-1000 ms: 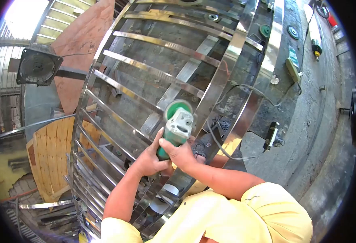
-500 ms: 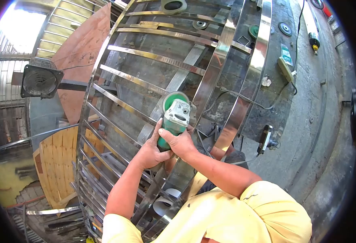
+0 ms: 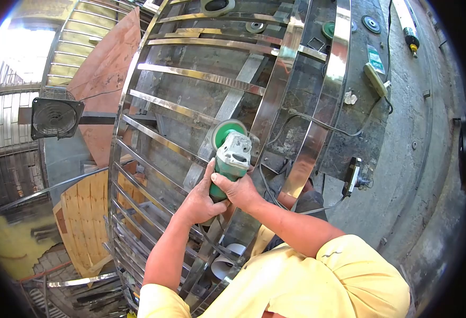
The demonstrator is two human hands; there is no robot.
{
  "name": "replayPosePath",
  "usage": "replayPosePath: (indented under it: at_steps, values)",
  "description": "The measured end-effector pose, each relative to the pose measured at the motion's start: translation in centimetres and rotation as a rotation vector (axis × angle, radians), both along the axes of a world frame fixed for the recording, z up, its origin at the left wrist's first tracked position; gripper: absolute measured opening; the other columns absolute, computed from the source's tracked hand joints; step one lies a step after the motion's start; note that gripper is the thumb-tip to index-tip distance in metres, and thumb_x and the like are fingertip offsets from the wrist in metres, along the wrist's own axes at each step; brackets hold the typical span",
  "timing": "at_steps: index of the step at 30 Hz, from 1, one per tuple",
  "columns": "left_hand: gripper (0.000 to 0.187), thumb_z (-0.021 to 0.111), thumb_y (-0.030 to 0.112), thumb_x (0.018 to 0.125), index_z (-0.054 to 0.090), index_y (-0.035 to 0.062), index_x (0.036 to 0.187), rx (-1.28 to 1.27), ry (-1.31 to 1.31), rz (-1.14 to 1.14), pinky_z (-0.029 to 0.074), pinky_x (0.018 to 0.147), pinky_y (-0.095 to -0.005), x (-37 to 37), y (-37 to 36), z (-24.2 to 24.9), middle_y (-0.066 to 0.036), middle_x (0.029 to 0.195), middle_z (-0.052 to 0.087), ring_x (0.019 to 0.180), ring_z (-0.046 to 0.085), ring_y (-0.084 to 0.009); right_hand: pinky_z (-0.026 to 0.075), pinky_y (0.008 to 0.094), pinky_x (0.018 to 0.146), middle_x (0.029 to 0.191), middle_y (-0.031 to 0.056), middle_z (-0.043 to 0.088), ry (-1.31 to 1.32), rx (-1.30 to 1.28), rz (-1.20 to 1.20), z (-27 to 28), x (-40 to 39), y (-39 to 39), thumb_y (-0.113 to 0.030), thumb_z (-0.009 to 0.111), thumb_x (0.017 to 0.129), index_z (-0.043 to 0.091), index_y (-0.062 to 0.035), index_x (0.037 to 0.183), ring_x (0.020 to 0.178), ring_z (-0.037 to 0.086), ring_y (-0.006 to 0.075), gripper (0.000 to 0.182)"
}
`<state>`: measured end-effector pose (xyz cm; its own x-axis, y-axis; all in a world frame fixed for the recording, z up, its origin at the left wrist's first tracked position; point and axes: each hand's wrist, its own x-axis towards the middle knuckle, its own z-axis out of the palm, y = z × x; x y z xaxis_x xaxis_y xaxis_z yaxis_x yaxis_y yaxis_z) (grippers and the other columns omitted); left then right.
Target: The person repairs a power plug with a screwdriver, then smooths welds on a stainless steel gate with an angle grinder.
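Green-and-grey handheld angle grinder (image 3: 234, 155) lay near the centre of the head view, above a curved frame of polished metal slats (image 3: 198, 78). Its round, green-centred disc (image 3: 227, 130) sat at 12 o'clock on the tool; whether it touched metal could not be told. Left hand (image 3: 197, 203) gripped the green body from 7 o'clock, fingers wrapped close around it; right hand (image 3: 239, 192) closed on it from about 6 o'clock, thumb lying across the casing. Palms were hidden. Clock positions taken from the grinder: wide, flat, shiny metal bar (image 3: 278, 79) running past at 1 o'clock; green-and-white flat packet (image 3: 375, 59) at 2; thin dark cable (image 3: 331, 127) between 2 and 3; white cylindrical object (image 3: 222, 267), partly covered, at 6; tan wooden plank panel (image 3: 86, 222) at 8; black square-framed fan (image 3: 57, 117) between 9 and 10; reddish-brown sheet (image 3: 106, 85) at 10.
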<state>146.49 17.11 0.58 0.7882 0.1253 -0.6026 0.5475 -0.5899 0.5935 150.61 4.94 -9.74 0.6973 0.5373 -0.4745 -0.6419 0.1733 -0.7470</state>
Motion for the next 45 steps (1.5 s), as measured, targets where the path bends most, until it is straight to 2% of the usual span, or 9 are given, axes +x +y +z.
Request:
replayPosePath:
  at_steps: [6,10,12,15,20,26,34,38,45]
  values:
    - [0.119,0.078,0.024,0.074,0.004,0.0159,0.167,-0.029,-0.025,0.017,0.043,0.111,-0.0397,1.0,0.6,-0.9,-0.026,0.142,0.058,0.134,0.056,-0.0373,0.040,0.0382,0.110,0.128,0.0115,0.065,-0.026,-0.007,0.010,0.1,1.7,0.0,-0.043,0.079,0.083,0.062,-0.0050,0.131,0.125,0.055,0.0208,0.064]
    - [0.122,0.079,0.024,0.074,0.001,0.0183,0.167,-0.052,-0.004,0.028,0.042,0.111,-0.0385,-1.1,1.8,-1.5,-0.024,0.144,0.056,0.133,0.055,-0.0352,0.022,0.0402,0.118,0.131,0.0061,0.063,-0.055,-0.113,0.091,-0.3,-0.1,0.8,-0.049,0.079,0.079,0.065,-0.0122,0.130,0.136,0.033,0.0249,0.064]
    - [0.125,0.080,0.021,0.074,-0.001,0.0190,0.168,-0.053,0.039,0.055,0.039,0.113,-0.0362,-0.2,1.6,-0.6,-0.019,0.148,0.053,0.134,0.054,-0.0273,0.028,0.0391,0.114,0.127,0.0063,0.066,-0.083,-0.150,0.066,-1.3,0.1,1.7,-0.049,0.079,0.078,0.064,-0.0108,0.131,0.130,0.044,0.0234,0.067]
    - [0.125,0.081,0.022,0.073,-0.001,0.0190,0.168,-0.095,-0.005,0.113,0.039,0.112,-0.0352,-0.1,2.6,-1.4,-0.017,0.148,0.053,0.133,0.053,-0.0249,0.041,0.0368,0.106,0.123,0.0080,0.068,-0.070,-0.132,0.050,-1.2,1.3,3.0,-0.045,0.081,0.078,0.061,-0.0061,0.133,0.119,0.057,0.0209,0.070]
    - [0.122,0.079,0.021,0.076,0.000,0.0246,0.168,-0.075,-0.075,0.128,0.043,0.109,-0.0371,-0.6,3.4,-1.3,-0.020,0.138,0.060,0.127,0.058,-0.0296,0.053,0.0344,0.091,0.121,0.0101,0.068,0.072,0.038,0.005,-1.4,0.9,4.7,-0.038,0.085,0.079,0.057,-0.0004,0.135,0.104,0.067,0.0189,0.073]
    - [0.122,0.079,0.028,0.075,-0.001,0.0258,0.167,-0.013,0.014,0.003,0.046,0.106,-0.0400,0.5,1.8,-1.0,-0.026,0.135,0.062,0.126,0.061,-0.0408,0.035,0.0368,0.112,0.131,0.0103,0.064,-0.040,-0.121,0.042,-1.8,1.0,1.6,-0.051,0.080,0.080,0.061,-0.0081,0.135,0.133,0.044,0.0223,0.072]
    - [0.121,0.078,0.026,0.075,-0.001,0.0224,0.167,0.015,0.001,0.003,0.045,0.107,-0.0403,0.4,1.8,-0.7,-0.026,0.136,0.061,0.128,0.060,-0.0400,0.036,0.0357,0.110,0.128,0.0057,0.066,-0.050,-0.066,0.030,-1.0,1.1,1.6,-0.046,0.078,0.081,0.065,-0.0103,0.132,0.124,0.056,0.0198,0.063]
    - [0.123,0.081,0.021,0.074,0.001,0.0181,0.168,-0.014,-0.001,0.041,0.039,0.113,-0.0385,0.2,1.6,-0.8,-0.024,0.151,0.048,0.140,0.049,-0.0326,0.034,0.0364,0.112,0.127,0.0055,0.067,-0.056,-0.052,0.061,-0.5,1.5,1.0,-0.047,0.078,0.081,0.066,-0.0094,0.129,0.125,0.054,0.0206,0.062]
    - [0.123,0.080,0.019,0.073,0.001,0.0143,0.167,-0.051,0.051,0.045,0.038,0.115,-0.0382,0.5,1.2,-0.3,-0.024,0.153,0.047,0.141,0.048,-0.0332,0.041,0.0362,0.108,0.130,0.0073,0.065,-0.039,-0.044,0.063,-1.5,0.7,1.1,-0.045,0.079,0.083,0.063,-0.0076,0.133,0.127,0.052,0.0203,0.064]
